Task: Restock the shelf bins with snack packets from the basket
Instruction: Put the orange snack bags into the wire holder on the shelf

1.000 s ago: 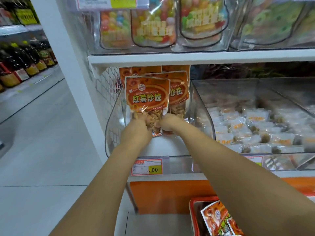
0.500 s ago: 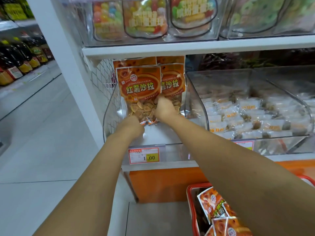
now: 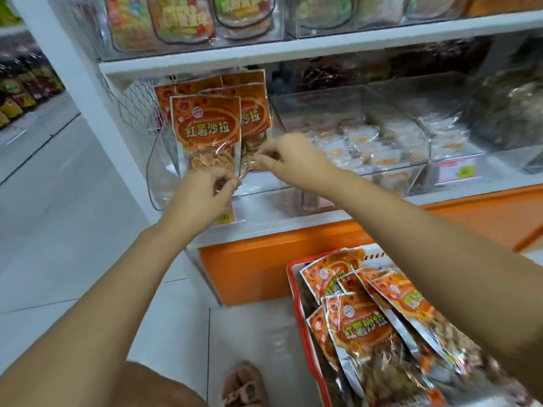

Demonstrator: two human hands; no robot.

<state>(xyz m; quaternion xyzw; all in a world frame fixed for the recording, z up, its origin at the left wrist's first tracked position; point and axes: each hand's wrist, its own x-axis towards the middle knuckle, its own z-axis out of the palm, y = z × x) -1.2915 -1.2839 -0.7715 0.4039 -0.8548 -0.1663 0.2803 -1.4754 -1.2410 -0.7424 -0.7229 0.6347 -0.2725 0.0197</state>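
Observation:
Several orange snack packets stand upright in the clear left shelf bin [image 3: 158, 183]. My left hand [image 3: 205, 192] pinches the bottom edge of the front packet [image 3: 205, 127]. To its right, my right hand [image 3: 293, 163] pinches the lower corner of the packet behind it [image 3: 254, 118]. Low on the right stands the red basket [image 3: 293, 277], with more of the same packets [image 3: 361, 327] piled inside. My right forearm crosses over the basket's far side.
The neighbouring clear bin [image 3: 423, 160] holds small white-wrapped snacks [image 3: 367, 142]. Jars of coloured sweets [image 3: 182, 19] sit on the shelf above. An orange base panel [image 3: 264, 268] runs under the shelf. My sandalled foot [image 3: 244, 386] rests on the white tiled floor.
My head has tipped down and back, so more of the basket shows. Both hands have spread apart along the packets' bottom edges; the right hand moved right, onto the rear packet.

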